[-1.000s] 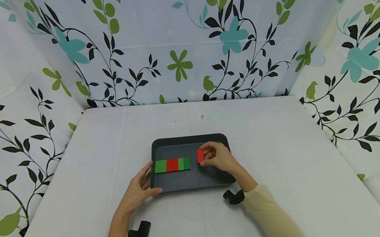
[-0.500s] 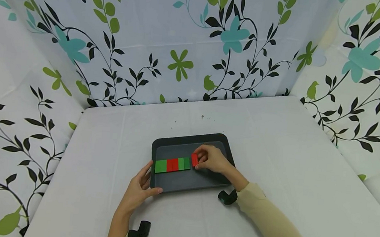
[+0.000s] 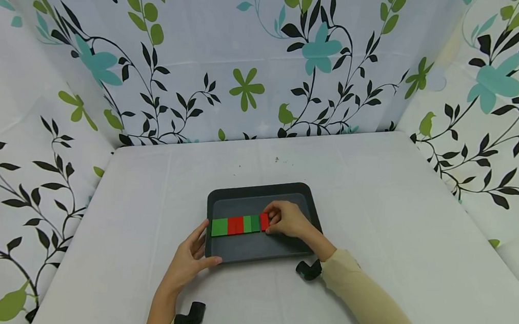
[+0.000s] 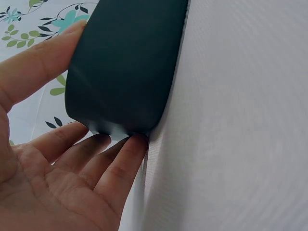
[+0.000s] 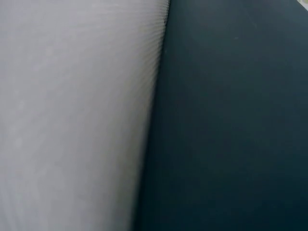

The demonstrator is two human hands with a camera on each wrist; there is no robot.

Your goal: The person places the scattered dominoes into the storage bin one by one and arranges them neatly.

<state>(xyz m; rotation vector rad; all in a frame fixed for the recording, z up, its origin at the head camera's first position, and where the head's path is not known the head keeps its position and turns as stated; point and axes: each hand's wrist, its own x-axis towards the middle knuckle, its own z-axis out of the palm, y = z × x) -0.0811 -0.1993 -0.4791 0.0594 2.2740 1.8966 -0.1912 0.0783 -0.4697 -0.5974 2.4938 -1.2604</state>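
Note:
A dark grey tray point(image 3: 237, 252) lies on the white table, tilted slightly in the head view. Inside it runs a row of flat blocks: light green point(image 3: 219, 227), red point(image 3: 235, 225), then a green pair point(image 3: 251, 224). My right hand point(image 3: 289, 220) pinches a small red block point(image 3: 264, 222) between thumb and fingers at the right end of this row, right beside the dark green piece. My left hand point(image 3: 188, 261) holds the tray's near left corner, thumb on the front side and fingers along the left side. The left wrist view shows its fingertips against the tray wall point(image 4: 125, 67).
The white-covered table point(image 3: 144, 213) extends around the tray. Patterned cloth point(image 3: 194, 63) hangs behind and along both sides. A black wrist device point(image 3: 189, 316) sits on the left wrist and another point(image 3: 308, 270) on the right. The right wrist view shows only tray wall and tablecloth.
My right hand has carried the red block leftward and slightly toward me, bringing it up to the row's right end. The left hand and tray have stayed put.

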